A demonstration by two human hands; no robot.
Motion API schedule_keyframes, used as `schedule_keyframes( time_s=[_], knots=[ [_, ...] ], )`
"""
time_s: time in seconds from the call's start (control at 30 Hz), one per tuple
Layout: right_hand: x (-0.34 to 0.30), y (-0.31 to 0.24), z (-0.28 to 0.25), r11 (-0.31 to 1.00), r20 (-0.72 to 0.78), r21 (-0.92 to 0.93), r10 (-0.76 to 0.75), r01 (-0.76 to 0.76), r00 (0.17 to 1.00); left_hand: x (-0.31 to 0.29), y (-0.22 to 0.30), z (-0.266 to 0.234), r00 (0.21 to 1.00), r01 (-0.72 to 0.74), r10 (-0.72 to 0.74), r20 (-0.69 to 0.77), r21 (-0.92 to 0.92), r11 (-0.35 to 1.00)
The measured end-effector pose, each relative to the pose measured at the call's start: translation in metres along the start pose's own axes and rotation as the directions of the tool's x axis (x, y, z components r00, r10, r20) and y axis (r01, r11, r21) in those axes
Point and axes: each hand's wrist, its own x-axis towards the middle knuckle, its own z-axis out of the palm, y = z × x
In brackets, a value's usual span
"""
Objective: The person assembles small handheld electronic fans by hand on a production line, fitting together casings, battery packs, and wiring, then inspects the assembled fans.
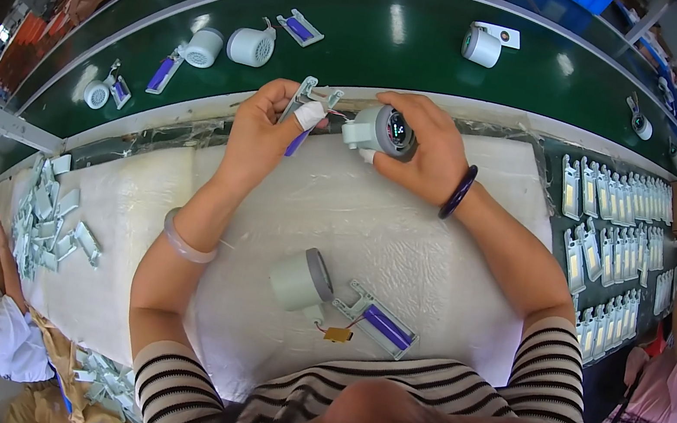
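My left hand, its thumb tip wrapped in white, is closed on a pale green plastic handle shell with a purple battery in it. Thin wires run from the shell toward a pale grey-green cylindrical housing, which my right hand grips around its dark rim. Lit marks show on the round dark end of that cylinder. On the padded table below my hands lies a second cylindrical housing. Wires join it to an open handle shell with a purple battery, beside a small yellow piece.
Beyond the table edge, a green conveyor belt carries several similar cylinders and battery shells. Loose plastic shells are heaped at the left. Rows of handle pieces stand at the right. Other people sit on both sides.
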Motion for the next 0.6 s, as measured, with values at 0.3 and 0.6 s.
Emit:
schedule_keyframes(
  time_s=[0.3,0.6],
  knots=[
    [-0.0007,-0.0011,-0.0001,1.0,-0.001,-0.01,0.011,-0.011,1.0,0.0005,-0.0014,-0.004,0.996,0.078,-0.078,0.034,0.017,0.997],
    [0.0003,0.0004,-0.001,0.999,0.017,-0.018,0.041,-0.04,0.999,0.0051,-0.0049,-0.0015,0.996,0.087,-0.083,0.04,-0.116,0.989]
  ],
)
